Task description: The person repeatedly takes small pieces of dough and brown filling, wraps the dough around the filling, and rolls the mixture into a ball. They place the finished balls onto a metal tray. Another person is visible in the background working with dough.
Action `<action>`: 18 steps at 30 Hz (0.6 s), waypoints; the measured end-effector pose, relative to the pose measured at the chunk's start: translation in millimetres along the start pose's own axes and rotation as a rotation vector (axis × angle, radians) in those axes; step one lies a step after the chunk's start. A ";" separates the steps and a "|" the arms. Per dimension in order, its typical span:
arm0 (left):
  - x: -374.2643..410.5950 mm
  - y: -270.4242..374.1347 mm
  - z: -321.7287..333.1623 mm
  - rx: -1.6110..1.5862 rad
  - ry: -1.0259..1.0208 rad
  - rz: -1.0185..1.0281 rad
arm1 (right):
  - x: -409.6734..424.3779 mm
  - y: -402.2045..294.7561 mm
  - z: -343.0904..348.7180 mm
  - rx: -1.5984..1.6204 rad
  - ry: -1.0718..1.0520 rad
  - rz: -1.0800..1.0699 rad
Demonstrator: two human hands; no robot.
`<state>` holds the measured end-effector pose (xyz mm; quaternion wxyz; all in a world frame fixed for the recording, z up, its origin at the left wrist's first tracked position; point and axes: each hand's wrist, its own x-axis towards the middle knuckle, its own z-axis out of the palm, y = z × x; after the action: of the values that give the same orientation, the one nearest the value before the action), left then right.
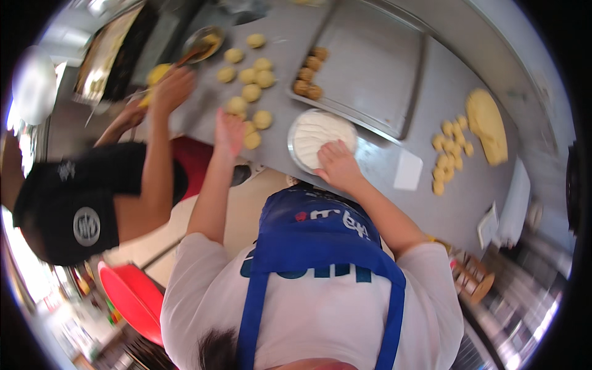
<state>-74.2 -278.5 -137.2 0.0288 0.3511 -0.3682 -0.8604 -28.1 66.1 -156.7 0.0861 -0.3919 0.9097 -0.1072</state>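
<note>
My right hand [339,164] rests with its fingers on white flour or dough, I cannot tell which, in a round metal bowl [319,134] near the table's edge. Over at the left, my left hand [230,132] is held out at a group of round yellow dough balls [251,93]; its fingers hide part of one ball, and whether it grips it is not plain. Beyond the bowl lies a metal baking tray [365,64] with several browner balls [311,74] along its left side. A white scraper or card [408,170] lies right of the bowl.
Small yellow dough pieces [448,152] and a large dough slab [487,125] lie at the right. On the left a co-worker in a black shirt [78,199] works close by, one hand [175,90] on a utensil at a metal bowl of filling [203,44]. A red chair [132,300] stands behind.
</note>
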 end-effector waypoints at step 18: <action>-136.0 -181.4 165.6 -0.041 -0.354 -0.704 | -299.7 192.9 34.4 -0.097 0.912 1.266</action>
<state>-37.6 -3.1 -96.7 -0.3249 0.3014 -0.2072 -0.8722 49.4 410.2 -218.7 -0.2686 0.2809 0.9094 -0.1483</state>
